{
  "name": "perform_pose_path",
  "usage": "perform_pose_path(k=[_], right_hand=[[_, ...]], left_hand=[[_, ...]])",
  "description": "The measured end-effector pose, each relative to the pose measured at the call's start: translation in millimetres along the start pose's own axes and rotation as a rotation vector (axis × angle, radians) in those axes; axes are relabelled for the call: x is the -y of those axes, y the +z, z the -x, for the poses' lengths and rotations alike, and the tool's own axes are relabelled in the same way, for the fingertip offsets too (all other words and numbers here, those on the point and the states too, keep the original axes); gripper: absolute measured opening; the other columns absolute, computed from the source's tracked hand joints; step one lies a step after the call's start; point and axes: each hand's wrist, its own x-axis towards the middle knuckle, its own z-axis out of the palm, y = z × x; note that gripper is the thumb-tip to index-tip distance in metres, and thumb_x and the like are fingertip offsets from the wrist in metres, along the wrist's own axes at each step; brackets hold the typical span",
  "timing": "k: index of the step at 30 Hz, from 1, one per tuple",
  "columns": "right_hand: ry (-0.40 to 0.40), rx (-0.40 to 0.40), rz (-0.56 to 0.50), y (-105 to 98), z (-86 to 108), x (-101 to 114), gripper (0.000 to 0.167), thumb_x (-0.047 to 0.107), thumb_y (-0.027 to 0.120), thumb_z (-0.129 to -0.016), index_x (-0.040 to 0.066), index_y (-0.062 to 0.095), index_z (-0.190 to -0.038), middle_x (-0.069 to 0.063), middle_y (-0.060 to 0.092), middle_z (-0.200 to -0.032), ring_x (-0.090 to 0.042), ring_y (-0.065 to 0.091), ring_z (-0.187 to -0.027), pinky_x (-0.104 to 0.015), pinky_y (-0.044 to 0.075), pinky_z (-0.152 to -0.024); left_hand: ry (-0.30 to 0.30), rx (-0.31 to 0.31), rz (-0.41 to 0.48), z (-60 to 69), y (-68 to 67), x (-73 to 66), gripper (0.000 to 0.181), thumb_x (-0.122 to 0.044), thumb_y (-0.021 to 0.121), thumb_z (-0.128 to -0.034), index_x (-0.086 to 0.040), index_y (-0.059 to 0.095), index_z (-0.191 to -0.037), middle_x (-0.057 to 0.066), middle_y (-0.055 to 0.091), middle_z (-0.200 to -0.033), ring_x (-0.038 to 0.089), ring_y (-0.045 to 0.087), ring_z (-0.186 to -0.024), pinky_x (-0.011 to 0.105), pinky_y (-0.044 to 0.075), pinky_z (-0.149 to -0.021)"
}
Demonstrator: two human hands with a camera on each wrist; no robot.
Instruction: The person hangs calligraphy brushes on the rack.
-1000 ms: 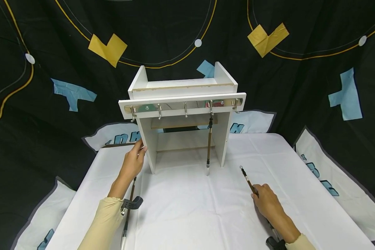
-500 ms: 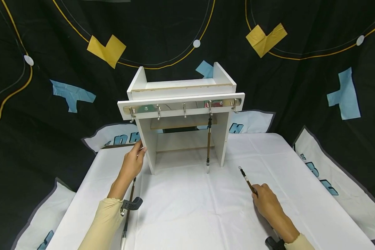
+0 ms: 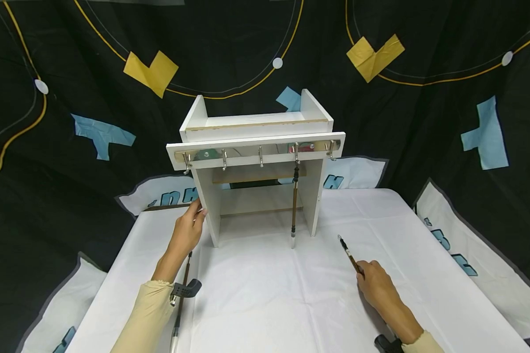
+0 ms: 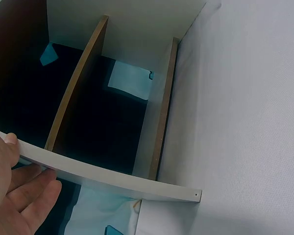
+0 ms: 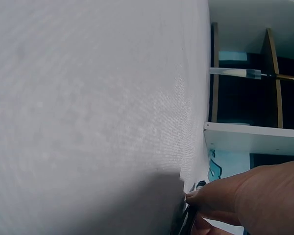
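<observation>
While your left hand [image 3: 189, 228] grips the side board [image 3: 208, 206] of the white shelf [image 3: 256, 129], closed round its edge, your right hand [image 3: 377, 283] pinches a brush [image 3: 350, 255] below its ring [image 3: 339, 237]; whether this brush is free of the bench [image 3: 256, 299], one cannot tell. Between your hands, a second brush [image 3: 295, 196] hangs from a hook [image 3: 297, 152]; a third brush [image 3: 179, 306] lies beneath your left wrist. The step seems to be picking up for hanging; the next move probably calls for lifting the ring to a free hook [image 3: 261, 156], with the shelf held steady.
</observation>
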Motion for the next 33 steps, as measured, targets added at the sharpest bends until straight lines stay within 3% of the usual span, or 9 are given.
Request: perform_pose_path(k=[7, 14, 25, 33], right_hand=[[0.002, -0.007, -0.012, -2, -0.3, -2, 0.031, -0.001, 0.067, -0.098, -0.015, 0.065, -0.126, -0.019, 0.066, -0.093, -0.027, 0.065, -0.079, -0.044, 0.059, -0.065], [0.007, -0.034, -0.053, -17, -5.0, 0, 0.034, 0.000, 0.065, -0.098, -0.013, 0.064, -0.129, -0.017, 0.071, -0.093, -0.028, 0.067, -0.079, -0.044, 0.057, -0.065], [-0.138, -0.219, -0.100, -38, -2.9, 22, 0.032, 0.000, 0.069, -0.098, -0.008, 0.067, -0.128, -0.018, 0.071, -0.094, -0.030, 0.069, -0.079, -0.040, 0.055, -0.063], [-0.185, -0.333, -0.137, -47, 7.1, 52, 0.035, 0.002, 0.070, -0.100, -0.001, 0.067, -0.134, -0.014, 0.073, -0.101, -0.030, 0.071, -0.089, -0.042, 0.060, -0.069]], left_hand=[[-0.006, 0.008, 0.001, -0.8, 0.5, -0.3, 0.051, -0.023, 0.042, -0.1163, -0.008, 0.033, -0.164, 0.023, 0.049, -0.159, 0.046, 0.055, -0.139, 0.061, 0.051, -0.110], [-0.008, 0.009, -0.001, -1.2, 0.6, -1.6, 0.051, -0.021, 0.042, -0.1162, -0.007, 0.032, -0.164, 0.025, 0.049, -0.159, 0.047, 0.055, -0.139, 0.061, 0.050, -0.110], [-0.010, 0.013, 0.010, -0.6, -0.4, -2.3, 0.052, -0.023, 0.041, -0.1165, -0.008, 0.031, -0.165, 0.024, 0.048, -0.159, 0.046, 0.054, -0.140, 0.059, 0.050, -0.111], [-0.012, 0.021, 0.012, -0.4, -1.1, -2.7, 0.052, -0.024, 0.041, -0.1166, -0.007, 0.031, -0.165, 0.024, 0.047, -0.160, 0.046, 0.054, -0.140, 0.061, 0.049, -0.112]])
